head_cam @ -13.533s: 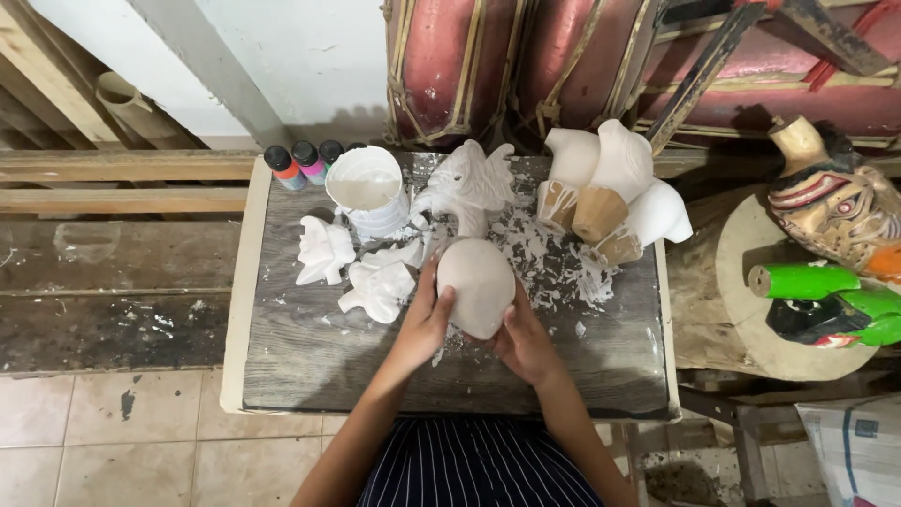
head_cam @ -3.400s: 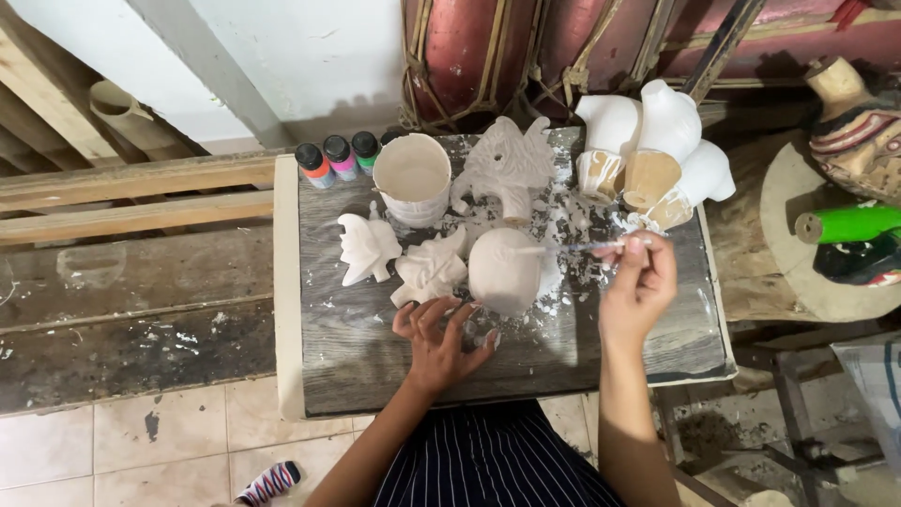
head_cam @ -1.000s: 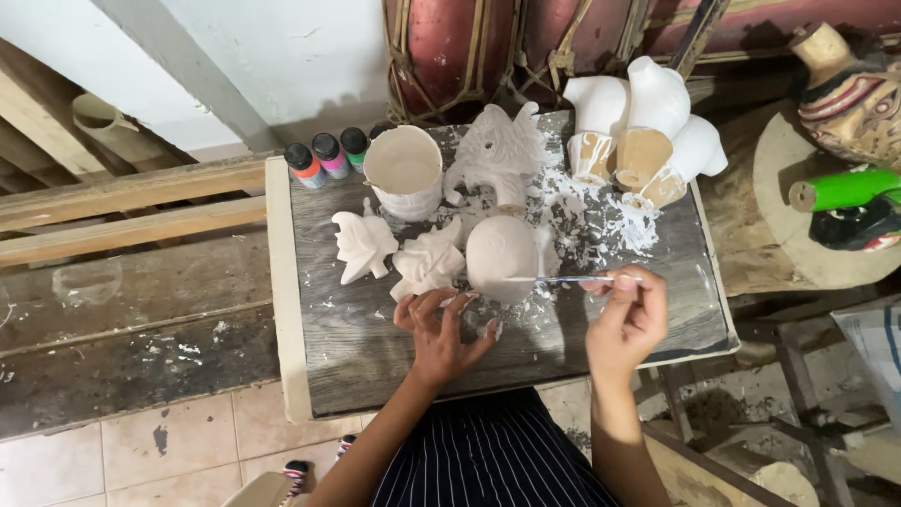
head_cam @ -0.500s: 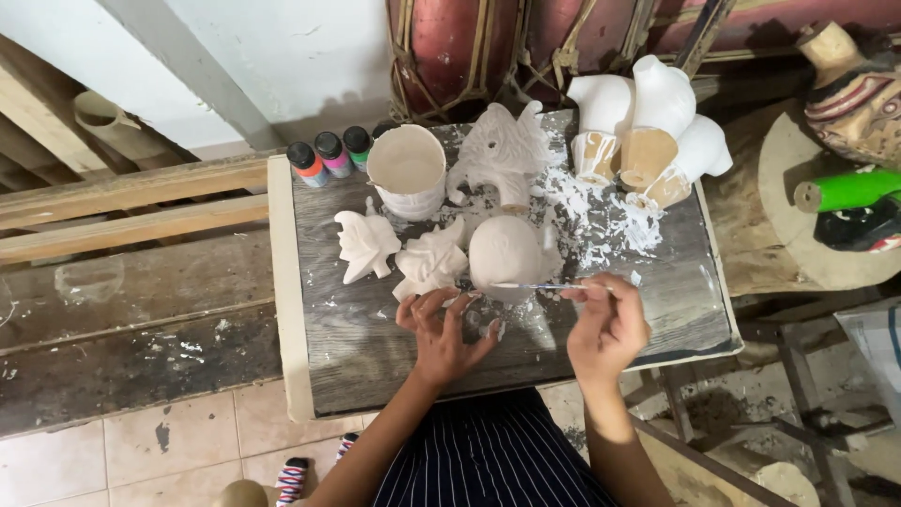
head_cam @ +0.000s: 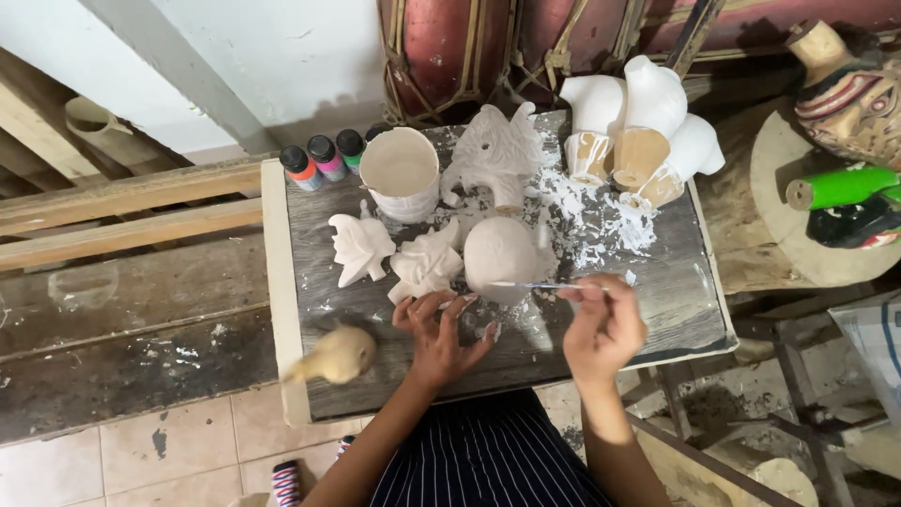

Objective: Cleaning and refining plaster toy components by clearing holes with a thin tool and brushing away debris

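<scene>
Two hands over grey board [head_cam: 676,300], head view. Right hand [head_cam: 605,329] pinches thin brush [head_cam: 535,285], tip at round plaster piece [head_cam: 502,258], mid-board. Left hand [head_cam: 441,333], fingers spread, rests flat just below it. Step: brushwork on piece; next stroke needs steadying.

Bare wood lies open along the near right part of the grey table [head_cam: 676,310], beside the right hand [head_cam: 605,329]. The far half is crowded: a white cup [head_cam: 401,174], an elephant figure [head_cam: 497,150], three white pieces [head_cam: 643,127] amid plaster crumbs, and paint bottles [head_cam: 324,158] at the far left corner. Two small figures [head_cam: 394,258] and a round white piece [head_cam: 502,258] block the middle beyond the left hand [head_cam: 436,329]; a blurred tan object [head_cam: 338,355] occupies the near left edge.
</scene>
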